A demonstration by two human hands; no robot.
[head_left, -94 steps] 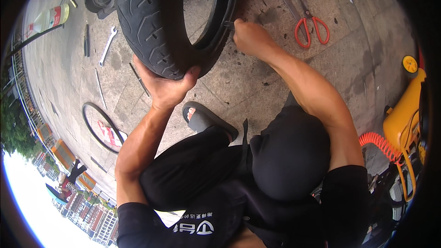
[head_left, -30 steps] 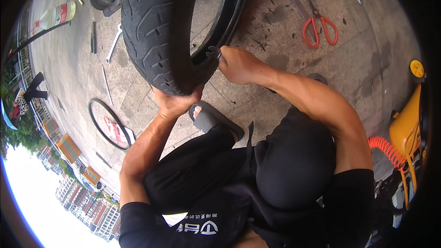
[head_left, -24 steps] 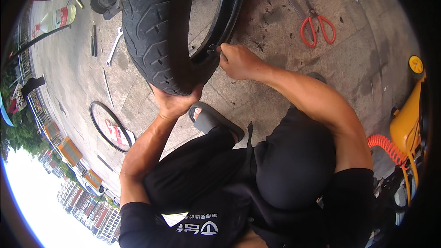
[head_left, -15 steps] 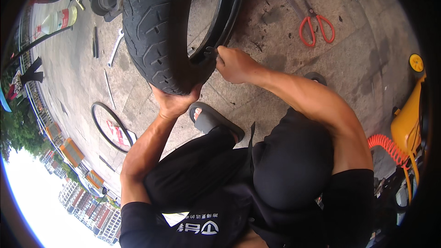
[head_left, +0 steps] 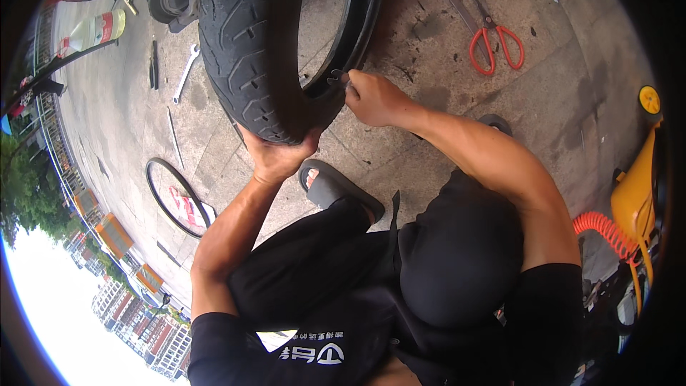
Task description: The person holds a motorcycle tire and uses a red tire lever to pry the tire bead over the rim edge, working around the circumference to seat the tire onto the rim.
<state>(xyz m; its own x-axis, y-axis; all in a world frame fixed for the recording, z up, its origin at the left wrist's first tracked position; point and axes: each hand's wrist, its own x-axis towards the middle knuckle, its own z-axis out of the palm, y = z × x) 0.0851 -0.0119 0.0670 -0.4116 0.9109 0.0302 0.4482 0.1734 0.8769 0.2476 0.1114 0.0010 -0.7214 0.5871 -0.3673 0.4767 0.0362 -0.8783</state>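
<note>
A black motorcycle tire (head_left: 246,64) stands upright in front of me, its tread to the left and its hollow inside to the right. My left hand (head_left: 280,159) grips it from beneath, fingers partly hidden under the rubber. Closed at the tire's near right edge, my right hand (head_left: 375,98) holds a small metal tool (head_left: 336,77) with a forked tip. That tip is at the inner lip of the tire; the handle is hidden in my fist. Red-handled scissors (head_left: 489,41) lie on the paving to the right.
Left of the tire lie a wrench (head_left: 187,73), a dark slim tool (head_left: 153,66), a thin rod (head_left: 175,137) and a black ring (head_left: 151,189). A wheel (head_left: 171,0) and a bottle (head_left: 100,30) are at the far left. A yellow machine (head_left: 634,186) with a red coiled hose (head_left: 604,229) stands right.
The view has shifted slightly. The forked tip of the tool shows more plainly at the tire's lip, and my right hand has turned a little. My left hand keeps its grip.
</note>
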